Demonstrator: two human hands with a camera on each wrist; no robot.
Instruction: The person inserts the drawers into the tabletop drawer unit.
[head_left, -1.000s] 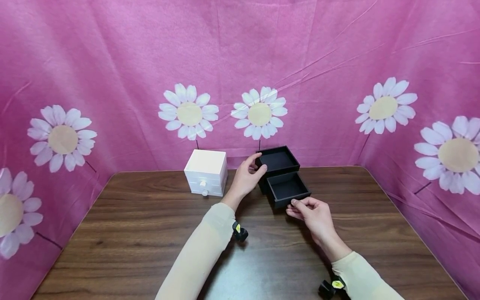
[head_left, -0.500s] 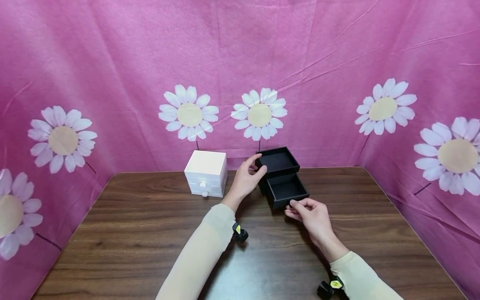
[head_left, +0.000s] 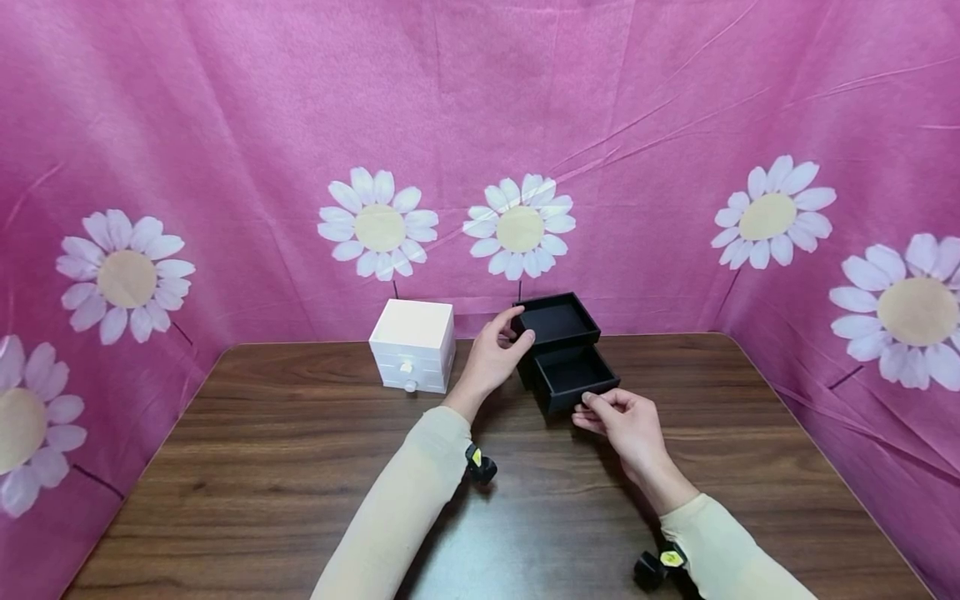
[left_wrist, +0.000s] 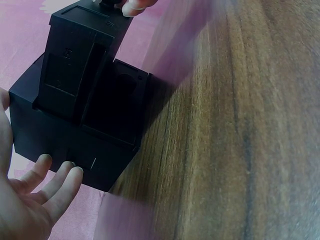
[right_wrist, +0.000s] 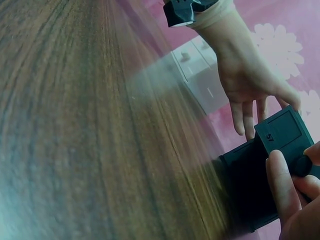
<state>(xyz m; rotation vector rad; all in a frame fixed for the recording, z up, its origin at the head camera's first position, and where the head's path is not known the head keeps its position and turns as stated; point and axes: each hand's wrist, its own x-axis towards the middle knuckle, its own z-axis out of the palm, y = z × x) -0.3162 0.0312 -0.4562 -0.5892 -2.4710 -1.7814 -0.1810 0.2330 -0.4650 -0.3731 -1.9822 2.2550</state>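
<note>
A small black drawer cabinet (head_left: pixel 558 312) with a shallow tray top stands at the back of the table. Its black drawer (head_left: pixel 577 377) is pulled well out toward the front, and nothing shows inside it. My right hand (head_left: pixel 626 425) pinches the round knob (right_wrist: pixel 301 166) on the drawer front between thumb and fingers. At the cabinet's left side, my left hand (head_left: pixel 491 358) rests with spread fingers (left_wrist: pixel 62 192). The fingertips touch the side wall in the left wrist view, with the thumb near the front corner in the head view.
A white drawer cabinet (head_left: pixel 412 346) with small knobs stands to the left of my left hand. Both stand on a brown wood-grain table (head_left: pixel 300 467). A pink cloth with daisies (head_left: pixel 645 125) rises behind the table and along its sides. Each wrist wears a black camera (head_left: pixel 480 462).
The black drawer's front edge has risen slightly, and my right hand has shifted a little upward with it. My left hand and the cabinet have stayed in place.
</note>
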